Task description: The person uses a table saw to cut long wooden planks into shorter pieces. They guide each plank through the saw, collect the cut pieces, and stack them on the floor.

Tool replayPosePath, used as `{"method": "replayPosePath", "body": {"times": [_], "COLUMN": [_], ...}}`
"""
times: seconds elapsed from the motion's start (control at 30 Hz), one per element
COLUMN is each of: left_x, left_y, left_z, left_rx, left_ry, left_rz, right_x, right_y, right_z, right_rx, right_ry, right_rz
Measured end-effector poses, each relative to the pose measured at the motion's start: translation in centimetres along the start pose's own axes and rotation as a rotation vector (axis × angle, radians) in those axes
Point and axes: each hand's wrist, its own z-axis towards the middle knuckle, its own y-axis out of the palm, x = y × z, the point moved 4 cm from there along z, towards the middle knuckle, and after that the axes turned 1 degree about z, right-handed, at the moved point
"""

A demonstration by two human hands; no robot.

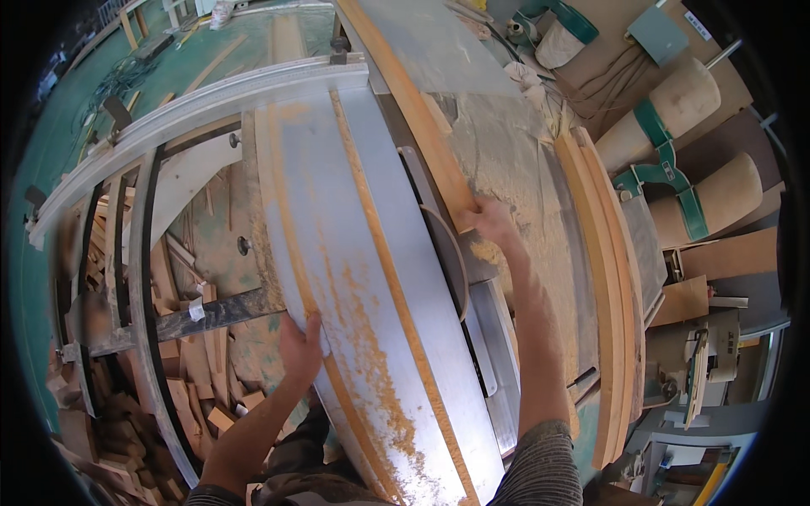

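A long wooden board (412, 105) lies on the saw's dusty fixed table, running away from me. My right hand (492, 221) is closed around the near end of that board, just right of the large round saw blade (449, 263). The blade stands up from a slot beside the silver sliding table (371, 211), which is streaked with sawdust. On the left edge of the sliding table, my left hand (302, 347) is closed, thumb at the edge, its other fingers partly hidden.
A metal fence (202, 93) crosses the far left, above an outrigger frame (145, 228). Wood offcuts (198, 371) are heaped below it. Long boards (603, 287) lie along the table's right side. Dust-collector bags (662, 118) stand at the right.
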Motion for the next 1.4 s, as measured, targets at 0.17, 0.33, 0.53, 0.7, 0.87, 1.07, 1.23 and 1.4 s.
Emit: {"method": "replayPosePath", "body": {"times": [0.17, 0.33, 0.53, 0.7, 0.87, 1.07, 1.23, 1.4], "left_x": [2.9, 3.5, 0.8, -3.4, 11.0, 22.0, 22.3, 21.2], "left_y": [-0.3, -0.6, 1.0, 1.1, 4.9, 13.2, 11.3, 2.9], "left_z": [0.1, 0.0, 0.9, -0.1, -15.5, -23.0, -24.2, -26.7], "left_rx": [-0.057, 0.002, -0.039, 0.166, -0.483, -0.947, -0.927, -0.724], "left_ry": [-0.069, 0.015, -0.001, 0.14, -0.021, -0.706, -0.633, -0.631], "left_rz": [-0.002, -0.012, -0.002, 0.192, -0.555, -0.932, -1.167, -1.262], "right_x": [7.1, 7.9, 0.9, -4.6, -12.8, -13.3, -12.0, -7.4], "right_y": [-6.8, -13.4, -11.4, 0.0, 7.3, 12.1, 14.2, 16.3], "right_z": [-7.3, -25.6, -54.6, -71.2, -78.9, -79.1, -82.6, -87.8], "right_rx": [0.217, 0.476, 0.663, 0.586, 0.839, 0.637, 0.852, 0.683], "right_ry": [0.158, 0.298, 0.471, 0.558, 0.83, 0.534, 0.746, 0.724], "right_rz": [0.608, 1.055, 1.258, 1.965, 1.991, 2.292, 2.104, 1.933]}}
